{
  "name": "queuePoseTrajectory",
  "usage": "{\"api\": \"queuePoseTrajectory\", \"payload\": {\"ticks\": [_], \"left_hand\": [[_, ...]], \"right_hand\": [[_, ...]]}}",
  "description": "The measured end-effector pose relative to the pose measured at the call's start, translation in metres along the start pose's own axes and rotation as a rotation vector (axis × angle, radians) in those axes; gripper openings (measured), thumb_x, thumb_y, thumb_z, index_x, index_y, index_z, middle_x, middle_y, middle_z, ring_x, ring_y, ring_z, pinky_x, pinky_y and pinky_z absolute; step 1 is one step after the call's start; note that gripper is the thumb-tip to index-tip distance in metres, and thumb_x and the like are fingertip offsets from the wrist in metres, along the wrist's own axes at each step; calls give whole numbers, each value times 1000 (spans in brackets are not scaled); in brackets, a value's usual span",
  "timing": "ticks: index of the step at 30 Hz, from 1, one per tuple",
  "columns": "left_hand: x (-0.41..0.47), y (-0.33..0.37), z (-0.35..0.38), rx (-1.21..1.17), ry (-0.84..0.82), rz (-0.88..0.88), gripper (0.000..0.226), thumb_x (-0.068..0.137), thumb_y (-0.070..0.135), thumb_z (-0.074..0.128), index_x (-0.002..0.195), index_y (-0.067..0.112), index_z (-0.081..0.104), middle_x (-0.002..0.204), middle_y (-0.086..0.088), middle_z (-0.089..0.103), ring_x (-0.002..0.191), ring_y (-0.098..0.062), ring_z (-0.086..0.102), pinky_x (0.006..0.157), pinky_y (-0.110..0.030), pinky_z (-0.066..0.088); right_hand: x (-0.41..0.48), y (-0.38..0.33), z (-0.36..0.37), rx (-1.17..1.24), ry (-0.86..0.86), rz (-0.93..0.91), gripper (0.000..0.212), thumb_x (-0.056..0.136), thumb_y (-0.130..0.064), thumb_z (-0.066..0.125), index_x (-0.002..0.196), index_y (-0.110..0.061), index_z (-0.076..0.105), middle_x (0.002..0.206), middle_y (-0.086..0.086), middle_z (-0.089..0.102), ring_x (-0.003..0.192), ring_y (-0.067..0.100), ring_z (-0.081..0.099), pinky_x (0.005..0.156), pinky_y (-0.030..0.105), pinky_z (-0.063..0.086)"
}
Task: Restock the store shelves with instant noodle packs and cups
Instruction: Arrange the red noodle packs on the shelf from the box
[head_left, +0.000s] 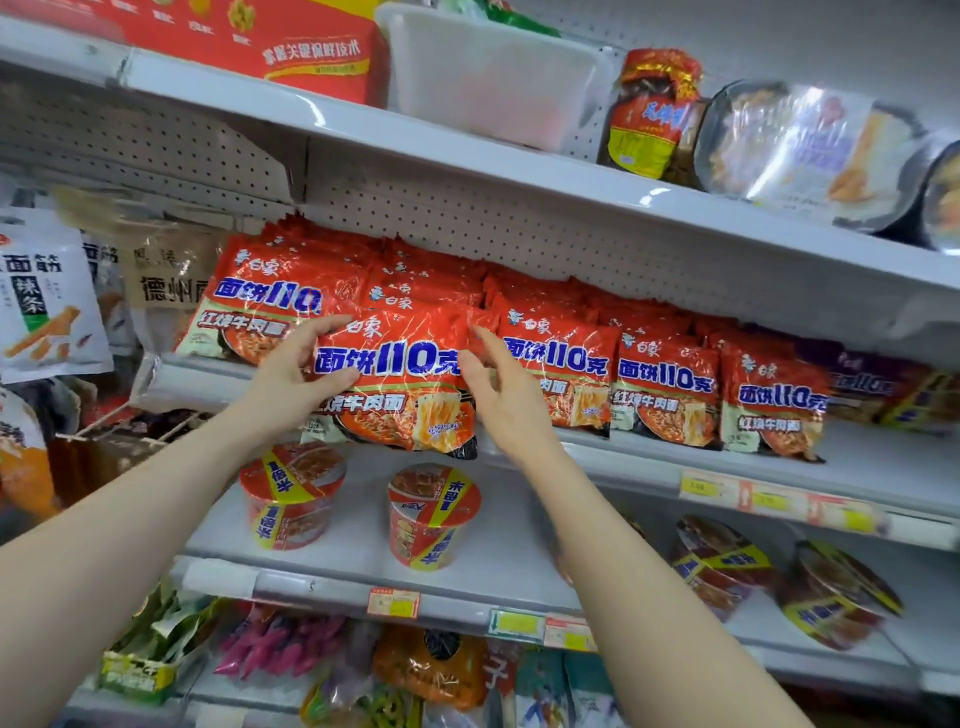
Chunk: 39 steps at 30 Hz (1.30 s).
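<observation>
snack bags (47, 306): hang at far left, outside the noodle section; no part in this step.
left stack (260, 296): same red packs, standing on the middle shelf and leaning back toward the pegboard; sets the line to match.
left hand (298, 374): grasps the pack's left edge, fingers curled over the top corner, thumb on the front; likely steadies it upright and face out.
pack (400, 384): held between both hands at the front of the middle shelf (649, 462), in the gap between left stack and right row; bottom edge hangs past the shelf lip, so not yet seated, by the look of it.
right hand (498, 384): pinches the pack's right edge, thumb in front, fingers fairly straight alongside; probably guides that side clear of the neighbour.
right row (665, 389): three fronts of the same pack, upright, label out, side by side.
cups (434, 514): two on the shelf below, apart from each other; bare space around them suggests more stocking due there.
next: push back and down until level with the neighbours.
risk: slick wrap; may slide off the lip if let go early.
</observation>
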<state>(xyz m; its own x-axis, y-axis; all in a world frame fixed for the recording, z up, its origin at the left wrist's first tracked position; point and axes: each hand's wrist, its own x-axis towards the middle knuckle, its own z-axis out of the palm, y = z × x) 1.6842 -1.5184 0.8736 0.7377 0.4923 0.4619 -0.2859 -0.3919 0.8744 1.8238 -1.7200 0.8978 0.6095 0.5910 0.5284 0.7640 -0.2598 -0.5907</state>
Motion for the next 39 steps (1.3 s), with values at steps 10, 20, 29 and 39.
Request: {"api": "queuePoseTrajectory", "payload": {"ticks": [10, 20, 29, 39], "left_hand": [[13, 26, 132, 25, -110, 94, 55, 89, 14, 69, 132, 41, 49, 132, 12, 54, 116, -2, 56, 94, -33, 52], [19, 62, 259, 192, -297, 130, 90, 82, 6, 74, 150, 37, 22, 149, 12, 31, 128, -10, 46, 96, -16, 45], [39, 69, 345, 514, -153, 149, 98, 86, 20, 73, 155, 41, 6, 163, -5, 14, 150, -22, 14, 119, -42, 20], [54, 63, 364, 930, -85, 305, 82, 88, 31, 70, 155, 26, 22, 164, -10, 4, 151, -27, -2, 119, -39, 5]], "right_hand": [[-39, 59, -102, 60, 29, 89, 87, 87, -39, 74, 154, -33, 20, 149, -6, 45, 131, 9, 46, 110, 43, 43], [-46, 136, -198, -1, 153, 118, 83, 90, -27, 71, 156, -27, 21, 158, -7, 33, 142, 12, 34, 114, 34, 33], [-36, 199, -241, -45, 216, 157, 76, 92, -33, 69, 154, -30, 26, 155, -6, 37, 141, 14, 35, 111, 34, 34], [-24, 225, -235, -295, 205, 178, 67, 95, -40, 63, 153, -25, 33, 151, 12, 36, 139, 29, 33, 112, 41, 31]]}}
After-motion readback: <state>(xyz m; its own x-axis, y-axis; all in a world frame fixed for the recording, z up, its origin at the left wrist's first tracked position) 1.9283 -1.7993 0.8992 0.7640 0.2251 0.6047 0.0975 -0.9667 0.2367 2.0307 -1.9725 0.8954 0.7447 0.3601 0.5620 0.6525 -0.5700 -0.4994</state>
